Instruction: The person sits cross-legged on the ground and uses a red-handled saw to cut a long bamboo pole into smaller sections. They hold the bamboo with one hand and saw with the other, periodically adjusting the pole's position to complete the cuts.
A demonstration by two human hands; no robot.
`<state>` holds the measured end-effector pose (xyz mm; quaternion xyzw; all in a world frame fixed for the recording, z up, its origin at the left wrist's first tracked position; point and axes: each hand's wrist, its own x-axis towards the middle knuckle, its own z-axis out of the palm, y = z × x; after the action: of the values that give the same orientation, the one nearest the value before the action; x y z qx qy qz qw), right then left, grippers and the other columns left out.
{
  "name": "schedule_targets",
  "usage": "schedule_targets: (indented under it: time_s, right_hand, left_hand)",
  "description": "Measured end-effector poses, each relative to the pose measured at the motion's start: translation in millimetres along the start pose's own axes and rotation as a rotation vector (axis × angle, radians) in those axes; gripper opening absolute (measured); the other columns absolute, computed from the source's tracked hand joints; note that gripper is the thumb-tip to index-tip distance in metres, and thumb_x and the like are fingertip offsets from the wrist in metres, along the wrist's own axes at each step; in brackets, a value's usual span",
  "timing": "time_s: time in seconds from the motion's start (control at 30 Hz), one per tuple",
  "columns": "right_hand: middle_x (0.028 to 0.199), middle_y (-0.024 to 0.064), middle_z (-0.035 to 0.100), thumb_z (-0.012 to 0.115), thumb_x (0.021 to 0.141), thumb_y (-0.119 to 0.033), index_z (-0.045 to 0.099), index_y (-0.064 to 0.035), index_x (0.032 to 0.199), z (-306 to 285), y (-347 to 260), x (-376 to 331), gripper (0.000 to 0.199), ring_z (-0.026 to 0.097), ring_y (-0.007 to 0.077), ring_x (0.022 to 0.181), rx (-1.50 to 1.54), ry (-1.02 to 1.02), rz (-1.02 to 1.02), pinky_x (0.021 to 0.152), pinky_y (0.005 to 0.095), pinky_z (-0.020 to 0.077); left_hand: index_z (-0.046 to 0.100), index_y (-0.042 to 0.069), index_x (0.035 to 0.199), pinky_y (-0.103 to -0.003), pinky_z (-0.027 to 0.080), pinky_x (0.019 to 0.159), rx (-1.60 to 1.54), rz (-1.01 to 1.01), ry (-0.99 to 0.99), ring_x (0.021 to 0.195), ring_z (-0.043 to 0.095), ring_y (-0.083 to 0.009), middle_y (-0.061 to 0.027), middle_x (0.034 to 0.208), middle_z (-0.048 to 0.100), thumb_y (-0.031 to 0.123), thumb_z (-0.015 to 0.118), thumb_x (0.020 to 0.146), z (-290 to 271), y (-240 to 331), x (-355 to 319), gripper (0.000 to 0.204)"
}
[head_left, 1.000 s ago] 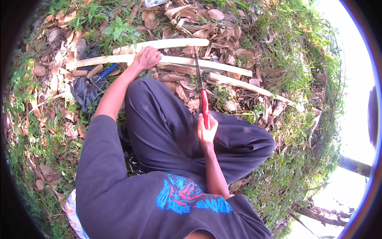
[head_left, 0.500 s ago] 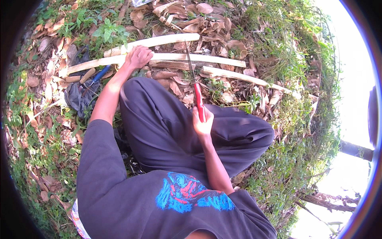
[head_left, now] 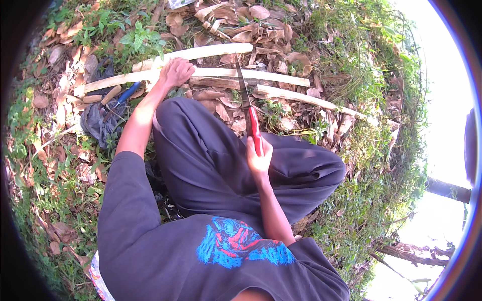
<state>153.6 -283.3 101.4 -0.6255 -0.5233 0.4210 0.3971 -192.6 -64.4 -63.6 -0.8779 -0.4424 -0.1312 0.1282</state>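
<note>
Little changed since half a second ago: left hand [head_left: 175,71] still grips a pale, smooth split stalk [head_left: 211,74] lying on dry leaves [head_left: 251,30]. Right hand [head_left: 258,158] holds red-handled knife [head_left: 247,108], dark blade up. Beside: wooden-handled tools [head_left: 113,95], possibly on cloth.

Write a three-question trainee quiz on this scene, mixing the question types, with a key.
1. True or false: the left hand rests on a pale stick.
2. The right hand grips: A) a red-handled knife B) a hammer C) a rope.
3. Fill in: the blue-handled tool lies on a dark ____.

Key: 1 true; 2 A; 3 cloth.
</note>
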Motion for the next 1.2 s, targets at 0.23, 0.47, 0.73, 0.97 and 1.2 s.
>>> schedule_targets:
  time_s: [0.23, 0.47, 0.73, 0.97, 1.2]
  right_hand:
    - [0.059, -0.0032, 0.047, 0.061, 0.094, -0.005, 0.064, 0.0028, 0.091, -12, -11, -44, 0.009, 0.040, 0.0031, 0.053, -0.058, 0.003, -0.101, 0.049, 0.0244, 0.0337]
    - [0.060, -0.0027, 0.046, 0.059, 0.093, -0.004, 0.062, 0.0022, 0.086, -14, -14, -32, 0.010, 0.039, 0.0054, 0.054, -0.063, 0.007, -0.094, 0.050, 0.0258, 0.0343]
    - [0.060, -0.0055, 0.048, 0.060, 0.097, -0.010, 0.054, -0.0043, 0.076, -10, -19, -29, 0.022, 0.040, 0.0031, 0.052, 0.072, -0.051, 0.031, 0.047, 0.0232, 0.0303]
    - [0.060, 0.0032, 0.050, 0.058, 0.093, -0.001, 0.058, 0.0020, 0.080, -24, -4, -31, 0.013, 0.044, 0.0106, 0.051, -0.086, -0.009, -0.169, 0.050, 0.0308, 0.0386]
    - [0.061, -0.0067, 0.046, 0.061, 0.097, -0.009, 0.055, -0.0034, 0.075, 6, -28, -3, 0.023, 0.037, 0.0018, 0.053, 0.163, -0.056, 0.090, 0.047, 0.0239, 0.0301]
  left_hand:
    - [0.070, 0.013, 0.096, -0.042, 0.049, 0.097, -0.198, -0.229, -0.018, 0.109, 0.064, -0.0242, -0.0053, 0.105, 0.071, 0.029, 0.054, 0.094, 0, 2, -2, 0.023]
    - [0.070, 0.013, 0.095, -0.042, 0.049, 0.095, -0.151, -0.140, -0.004, 0.108, 0.064, -0.0250, -0.0035, 0.106, 0.071, 0.030, 0.053, 0.094, -4, 5, -1, 0.024]
    - [0.069, 0.014, 0.094, -0.043, 0.051, 0.090, -0.124, -0.116, 0.079, 0.104, 0.064, -0.0248, -0.0034, 0.106, 0.068, 0.029, 0.057, 0.092, 21, -6, -12, 0.019]
    - [0.066, 0.016, 0.095, -0.038, 0.054, 0.085, 0.075, 0.095, 0.235, 0.102, 0.063, -0.0219, 0.0000, 0.100, 0.066, 0.020, 0.061, 0.085, -4, -1, -3, 0.011]
    - [0.067, 0.014, 0.096, -0.043, 0.053, 0.086, -0.057, -0.042, 0.064, 0.104, 0.064, -0.0242, -0.0032, 0.102, 0.067, 0.024, 0.058, 0.090, -4, 0, -7, 0.015]
